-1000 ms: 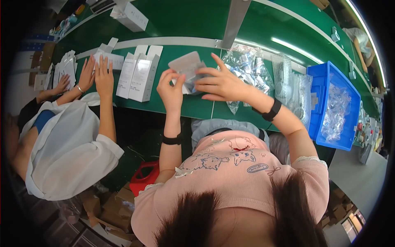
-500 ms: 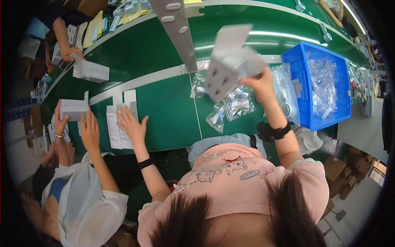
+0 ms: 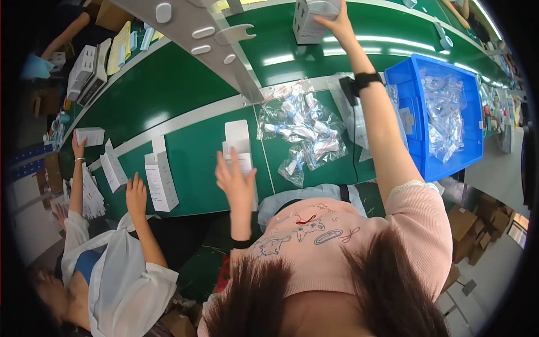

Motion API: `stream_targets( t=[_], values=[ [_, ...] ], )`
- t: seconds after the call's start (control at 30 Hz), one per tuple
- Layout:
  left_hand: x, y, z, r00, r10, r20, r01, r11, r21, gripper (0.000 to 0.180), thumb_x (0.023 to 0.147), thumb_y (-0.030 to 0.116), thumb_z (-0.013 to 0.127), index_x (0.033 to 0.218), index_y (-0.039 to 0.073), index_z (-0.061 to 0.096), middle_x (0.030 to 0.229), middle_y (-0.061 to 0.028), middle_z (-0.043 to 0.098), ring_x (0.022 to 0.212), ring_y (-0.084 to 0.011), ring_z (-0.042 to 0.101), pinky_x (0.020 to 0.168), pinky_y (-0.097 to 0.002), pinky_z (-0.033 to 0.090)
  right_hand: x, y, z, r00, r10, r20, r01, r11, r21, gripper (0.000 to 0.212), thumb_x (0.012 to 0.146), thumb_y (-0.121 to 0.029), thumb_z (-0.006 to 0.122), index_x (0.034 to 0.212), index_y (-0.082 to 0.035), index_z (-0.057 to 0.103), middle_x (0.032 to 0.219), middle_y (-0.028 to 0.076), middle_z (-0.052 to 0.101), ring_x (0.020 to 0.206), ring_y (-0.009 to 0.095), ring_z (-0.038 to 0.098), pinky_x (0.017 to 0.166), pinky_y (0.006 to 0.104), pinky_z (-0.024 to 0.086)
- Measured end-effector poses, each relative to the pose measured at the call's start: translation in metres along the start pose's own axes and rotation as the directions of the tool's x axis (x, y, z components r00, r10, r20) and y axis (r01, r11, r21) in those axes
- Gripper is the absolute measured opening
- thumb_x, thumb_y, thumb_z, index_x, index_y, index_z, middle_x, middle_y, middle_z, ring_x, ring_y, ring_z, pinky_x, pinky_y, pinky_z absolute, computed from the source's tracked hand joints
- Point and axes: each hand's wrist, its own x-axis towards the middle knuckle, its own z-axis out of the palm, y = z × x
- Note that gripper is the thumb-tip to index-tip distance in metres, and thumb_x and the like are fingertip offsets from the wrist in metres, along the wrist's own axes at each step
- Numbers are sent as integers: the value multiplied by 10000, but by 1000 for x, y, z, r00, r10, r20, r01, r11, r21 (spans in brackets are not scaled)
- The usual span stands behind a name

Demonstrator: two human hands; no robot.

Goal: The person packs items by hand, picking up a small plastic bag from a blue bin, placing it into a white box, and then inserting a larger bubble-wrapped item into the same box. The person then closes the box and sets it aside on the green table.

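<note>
My right hand (image 3: pixel 337 25) is stretched to the far side, its fingers closed round a white carton (image 3: pixel 306 25) with dark marks on its side. That carton is over the green surface beyond the metal rail, and I cannot tell whether it rests there. My left hand (image 3: pixel 234 182), fingers spread, is over another white carton (image 3: pixel 237 133) whose flap stands out at the far end. The hand hides part of it, and I cannot tell whether they touch. Several clear bags (image 3: pixel 306 126) with white and blue parts lie just to its right.
A blue bin (image 3: pixel 407 121) of clear bags stands at the right. At my left a co-worker's hand (image 3: pixel 136 196) is near a white carton (image 3: pixel 161 177); their other hand (image 3: pixel 80 147) touches a carton. A slotted metal post (image 3: pixel 224 56) rises ahead.
My right hand has carried its carton forward, away from me. My left hand has moved right, along with the carton under it. The co-worker's cartons and hands have shifted.
</note>
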Motion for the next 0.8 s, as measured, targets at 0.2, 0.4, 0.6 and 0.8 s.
stream_targets(
  t=[0.2, 0.4, 0.6, 0.8],
  values=[
    [27, -72, 9, 987, -131, 94, 151, 957, -248, 809, 696, 166, 688, 1357, 91, 228, 1363, -194, 241, 1183, -372, 318, 955, -461, 291, -91, -23, -32, 652, 678, 339, -26, 467, -884, 640, 662, -354, 686, 1154, -7, 468, 1086, 264, 525, 1019, 366, 525, 860, 398, 433],
    [33, -47, 3, 941, -36, 338, 320, 425, -847, 746, 670, 114, 707, 1298, 98, 305, 1292, -146, 337, 1149, -274, 383, 882, -371, 410, -152, -23, -23, 713, 699, 55, -30, 109, -994, 618, 671, -313, 665, 1173, -45, 425, 1137, 214, 480, 1052, 345, 501, 840, 398, 444],
    [33, 0, -31, 992, 69, -108, -128, 604, -787, 874, 571, 124, 772, 1289, 116, 274, 1269, -177, 336, 1138, -287, 408, 867, -375, 418, -162, -61, -42, 874, 381, 302, -35, 669, -742, 518, 660, -205, 658, 1125, -96, 455, 1082, 148, 523, 944, 274, 558, 769, 388, 461],
    [28, 9, -12, 937, 231, -262, -335, 805, -490, 805, 549, 108, 783, 1185, 91, 289, 1270, -199, 335, 1105, -310, 441, 872, -385, 412, -161, -207, -52, 987, 106, 124, -156, 835, 527, 421, 728, 2, 578, 1126, -47, 448, 987, 73, 530, 821, 142, 540, 720, 258, 458]
  ],
)
